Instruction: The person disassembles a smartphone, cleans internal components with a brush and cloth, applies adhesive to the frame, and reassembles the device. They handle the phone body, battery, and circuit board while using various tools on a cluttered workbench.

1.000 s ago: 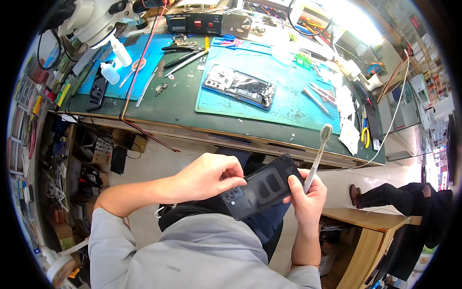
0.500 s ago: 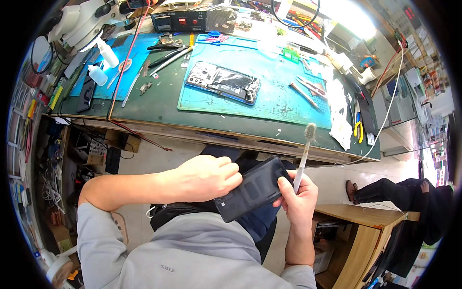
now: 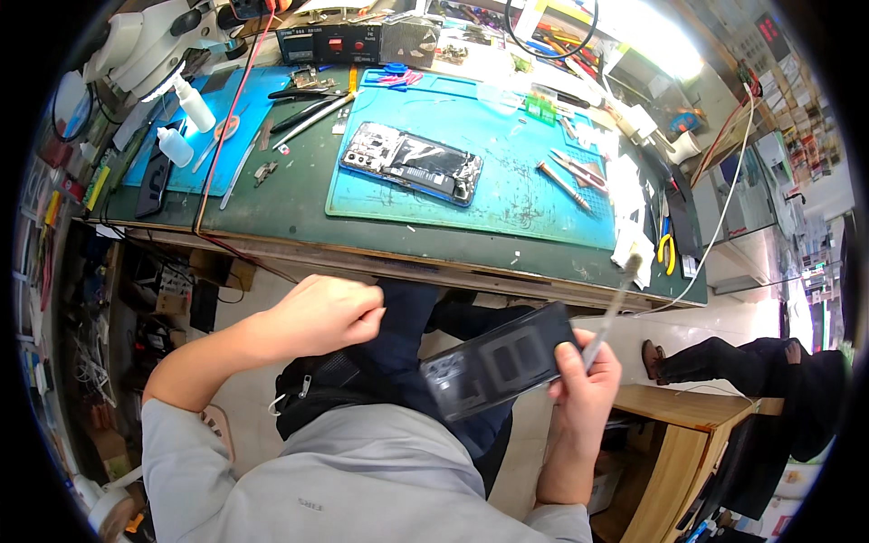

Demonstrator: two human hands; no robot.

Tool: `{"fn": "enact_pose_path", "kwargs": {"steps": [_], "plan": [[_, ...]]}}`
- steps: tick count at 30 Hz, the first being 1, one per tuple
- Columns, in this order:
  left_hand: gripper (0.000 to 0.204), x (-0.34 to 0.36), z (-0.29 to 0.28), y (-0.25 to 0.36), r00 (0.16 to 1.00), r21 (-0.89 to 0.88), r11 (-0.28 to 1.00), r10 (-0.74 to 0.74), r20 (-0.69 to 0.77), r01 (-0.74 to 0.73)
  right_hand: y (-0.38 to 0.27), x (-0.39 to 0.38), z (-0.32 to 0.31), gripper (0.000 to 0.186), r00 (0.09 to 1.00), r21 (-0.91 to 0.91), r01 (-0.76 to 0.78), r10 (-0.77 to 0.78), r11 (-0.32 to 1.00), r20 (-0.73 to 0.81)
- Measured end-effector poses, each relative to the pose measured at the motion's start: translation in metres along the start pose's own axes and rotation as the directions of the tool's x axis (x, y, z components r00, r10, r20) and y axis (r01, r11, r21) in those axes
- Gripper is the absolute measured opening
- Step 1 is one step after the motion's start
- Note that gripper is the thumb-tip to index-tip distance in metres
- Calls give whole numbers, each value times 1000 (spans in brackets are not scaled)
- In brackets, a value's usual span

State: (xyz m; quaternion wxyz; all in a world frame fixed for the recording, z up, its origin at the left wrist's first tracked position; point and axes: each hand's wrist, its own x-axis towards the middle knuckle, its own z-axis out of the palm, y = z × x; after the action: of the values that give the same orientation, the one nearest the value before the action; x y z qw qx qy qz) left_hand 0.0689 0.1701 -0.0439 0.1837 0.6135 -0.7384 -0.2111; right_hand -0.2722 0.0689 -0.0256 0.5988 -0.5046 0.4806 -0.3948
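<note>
Table (image 3: 276, 208): broad, green-topped, spans the view ahead of the seated person; tools crowd its back and sides.

Blue mat (image 3: 489, 213): flat on the table, presumably there to cushion parts and keep them from sliding.

Left hand (image 3: 330, 315): well off to the left of the panel, fingers curled in, thumb against the forefinger. Touches nothing visible; whether something small is tucked inside, cannot tell.

Right hand (image 3: 584, 376): gripping two things at once, thumb pressed on the near face of a dark panel and a brush lodged in the same grasp. Probably a way to leave the other hand free.

Dark panel (image 3: 498, 357): phone-back shape, held in the air above the lap, tilted, by its right end only. That end grip leaves most of the face uncovered.

Opened phone (image 3: 412, 165): lies on the mat, innards upward, likely set so for access.

Brush (image 3: 617, 303): blurred; bristles point up and away, apart from the panel.

Tweezers (image 3: 579, 169): on the mat, right of the phone, seemingly parked within reach.
</note>
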Motion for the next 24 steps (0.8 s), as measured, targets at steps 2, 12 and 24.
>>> {"fn": "enact_pose_path", "kwargs": {"steps": [2,12,24], "plan": [[12,-24,5,-21,989,217,976,-35,141,3,-11,10,-3,27,994,76,56,-48,996,-103],[27,-41,20,-29,959,55,973,-229,164,223,-64,141,-17,25,910,23,366,-353,930,-215],[12,-40,12,-46,994,-93,996,-14,-105,4,-60,265,37,35,994,-47,109,-110,993,-17]]}}
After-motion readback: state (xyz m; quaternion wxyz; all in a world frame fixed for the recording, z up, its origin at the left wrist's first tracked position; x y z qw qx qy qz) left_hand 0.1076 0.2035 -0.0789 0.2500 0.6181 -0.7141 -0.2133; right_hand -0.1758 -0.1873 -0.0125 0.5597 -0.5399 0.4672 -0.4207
